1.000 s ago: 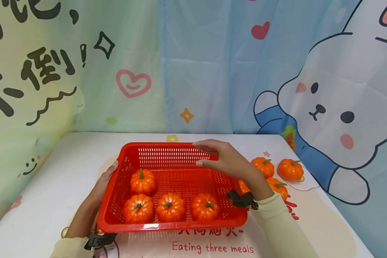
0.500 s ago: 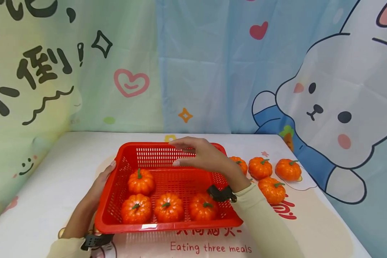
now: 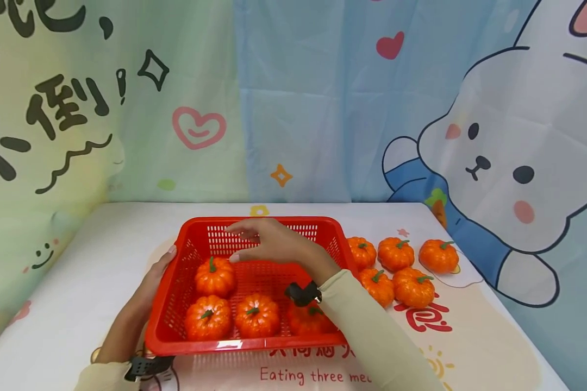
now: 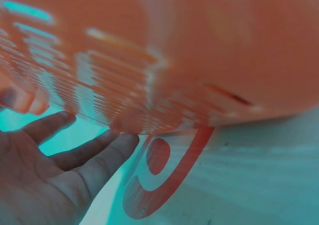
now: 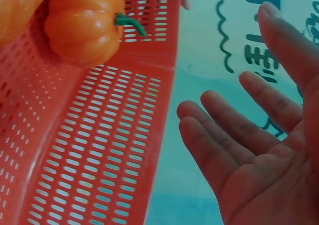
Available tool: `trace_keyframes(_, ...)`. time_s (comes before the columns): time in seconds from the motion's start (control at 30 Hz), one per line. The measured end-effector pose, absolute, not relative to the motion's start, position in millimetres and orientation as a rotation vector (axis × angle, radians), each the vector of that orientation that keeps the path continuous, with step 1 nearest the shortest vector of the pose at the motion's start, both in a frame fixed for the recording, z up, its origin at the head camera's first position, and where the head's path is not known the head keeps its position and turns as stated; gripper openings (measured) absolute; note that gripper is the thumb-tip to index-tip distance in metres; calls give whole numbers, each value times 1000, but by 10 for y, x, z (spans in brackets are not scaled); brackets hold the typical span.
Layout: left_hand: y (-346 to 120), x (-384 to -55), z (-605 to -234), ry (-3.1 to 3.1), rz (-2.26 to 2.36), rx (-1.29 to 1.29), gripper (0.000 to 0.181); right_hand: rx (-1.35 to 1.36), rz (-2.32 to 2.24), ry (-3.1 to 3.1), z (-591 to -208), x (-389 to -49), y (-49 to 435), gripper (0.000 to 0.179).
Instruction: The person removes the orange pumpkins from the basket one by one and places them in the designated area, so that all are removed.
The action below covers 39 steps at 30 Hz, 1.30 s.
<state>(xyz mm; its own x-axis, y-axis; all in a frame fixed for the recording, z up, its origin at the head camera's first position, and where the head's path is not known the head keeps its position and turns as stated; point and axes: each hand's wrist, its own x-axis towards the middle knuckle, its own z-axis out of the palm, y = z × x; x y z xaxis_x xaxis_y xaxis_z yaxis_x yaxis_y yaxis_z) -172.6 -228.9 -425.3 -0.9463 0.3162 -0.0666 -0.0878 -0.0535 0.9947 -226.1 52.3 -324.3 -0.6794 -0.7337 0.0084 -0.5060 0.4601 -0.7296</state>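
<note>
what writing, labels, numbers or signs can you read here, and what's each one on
"倒!": black, on the backdrop; neighbouring black characters are cut off by the picture's edge.
"Eating three me": red, on the table cover; the right sleeve hides the rest.
Red characters above that line: partly behind the basket, not fully readable.
Red character below a loose pumpkin: partly covered, unreadable.

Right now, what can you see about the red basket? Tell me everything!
The basket is red, rectangular and shiny, and looks like plastic. It has a smooth rim, slotted walls and a floor full of holes. It seems to sit upright on the table, with four orange pumpkins inside: one toward the back left, three along the near side. The left hand touches its left side; the right hand hovers over it, seemingly not touching.
</note>
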Motion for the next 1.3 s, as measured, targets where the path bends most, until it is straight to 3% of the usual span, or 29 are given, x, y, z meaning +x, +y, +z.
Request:
trace_keyframes(0.23,-2276,-1728,-4259,1963,2079,220,62,-1064,-879,2343,-3388,-2266,426,79)
trace_keyframes(0.67,-2278,-1752,-4236,1965,2074,232,64,-1118,-696,2384,-3557,-2345,250,84)
trace_keyframes(0.97,-2267,-1748,-4233,1936,2073,261,66,-988,-667,2304,-3702,-2380,145,93)
trace_keyframes(1.3,-2277,-1753,-4253,1964,2071,271,63,-965,-592,2365,-3765,-2385,72,83)
